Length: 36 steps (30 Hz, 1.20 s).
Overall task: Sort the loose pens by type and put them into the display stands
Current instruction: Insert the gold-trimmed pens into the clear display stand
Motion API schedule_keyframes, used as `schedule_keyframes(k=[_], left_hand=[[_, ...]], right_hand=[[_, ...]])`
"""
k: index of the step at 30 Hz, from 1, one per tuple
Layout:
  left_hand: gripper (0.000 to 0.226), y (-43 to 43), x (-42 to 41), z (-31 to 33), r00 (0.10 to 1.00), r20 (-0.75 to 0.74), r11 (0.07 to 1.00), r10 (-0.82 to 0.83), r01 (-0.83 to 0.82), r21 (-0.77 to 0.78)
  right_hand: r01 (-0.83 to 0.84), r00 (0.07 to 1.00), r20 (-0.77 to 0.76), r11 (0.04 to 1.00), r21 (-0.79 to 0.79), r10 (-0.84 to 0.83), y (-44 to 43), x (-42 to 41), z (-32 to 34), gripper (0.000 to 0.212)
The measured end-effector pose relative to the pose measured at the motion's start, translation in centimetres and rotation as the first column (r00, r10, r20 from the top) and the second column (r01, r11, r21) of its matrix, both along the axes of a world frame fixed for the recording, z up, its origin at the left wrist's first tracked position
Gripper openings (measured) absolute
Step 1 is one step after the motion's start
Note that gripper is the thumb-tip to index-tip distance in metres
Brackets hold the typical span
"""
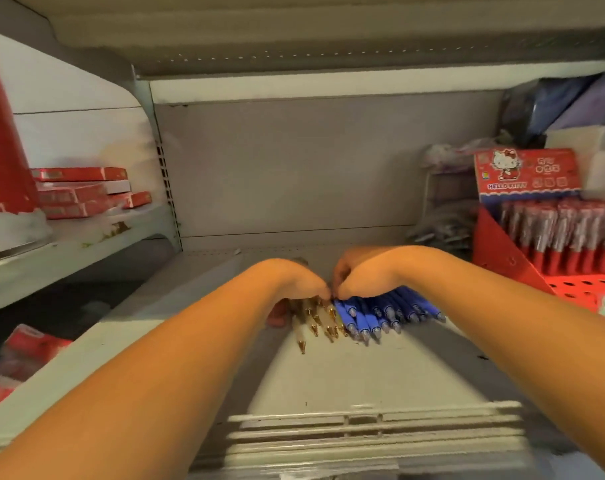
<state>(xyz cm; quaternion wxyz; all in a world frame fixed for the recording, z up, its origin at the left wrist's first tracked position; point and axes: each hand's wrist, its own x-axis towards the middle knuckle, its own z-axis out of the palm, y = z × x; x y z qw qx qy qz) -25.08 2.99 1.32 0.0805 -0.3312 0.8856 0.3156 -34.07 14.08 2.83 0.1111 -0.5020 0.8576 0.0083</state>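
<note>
While both forearms reach in from the near edge, the two hands meet over a heap of loose pens in the middle of a pale shelf (328,375). The left hand (296,282) lies on a bunch of clear pens with gold tips (315,320), which fan out from under the palm with their points towards the camera. Its fingers are hidden behind the back of the hand, so I cannot tell whether they are apart or closed on the pens. The right hand (363,275) sits just beside it, thumbs nearly touching, over a bunch of blue pens (380,315). Its fingers (339,271) curl down round the far ends of that bunch, and the blue barrels spread out below the wrist. The two bunches touch where the hands meet.

At the right end of the shelf, well apart from the hands, stands a red Hello Kitty display stand (498,251) filled with upright red-bottomed pens (571,233). On the side shelf to the left lie flat red boxes (79,192), stacked. A slotted grille (373,431) runs along the near edge.
</note>
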Motion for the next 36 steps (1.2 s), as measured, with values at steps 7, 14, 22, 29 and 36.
schedule_keyframes(k=[7, 14, 22, 29, 36], left_hand=[[0.026, -0.7, 1.3, -0.3, 0.985, 0.055, 0.986, -0.162, 0.165, -0.039], [0.039, -0.1, 1.9, 0.0, 0.954, -0.006, 0.947, -0.299, 0.296, -0.126], [0.008, 0.1, 0.8, 0.4, 0.959, 0.057, 0.958, -0.276, 0.280, -0.060], [0.024, 0.4, -0.1, 0.4, 0.970, 0.184, 0.982, -0.157, 0.173, -0.072], [0.014, -0.1, -0.7, 0.1, 0.956, 0.266, 0.903, -0.124, 0.220, -0.368]], right_hand=[[0.108, 0.994, -0.017, 0.993, -0.054, -0.109, -1.1, 2.5, -1.1, 0.022], [0.186, 0.969, -0.150, 0.980, -0.076, -0.196, -1.0, 2.8, -1.9, 0.027], [0.167, 0.960, -0.222, 0.985, -0.041, -0.172, -1.3, 2.6, -1.9, 0.022], [0.142, 0.970, -0.201, 0.990, 0.019, -0.135, -1.5, 3.1, -1.6, 0.016], [0.148, 0.950, -0.265, 0.986, -0.080, -0.164, -1.5, 3.1, -2.6, 0.025]])
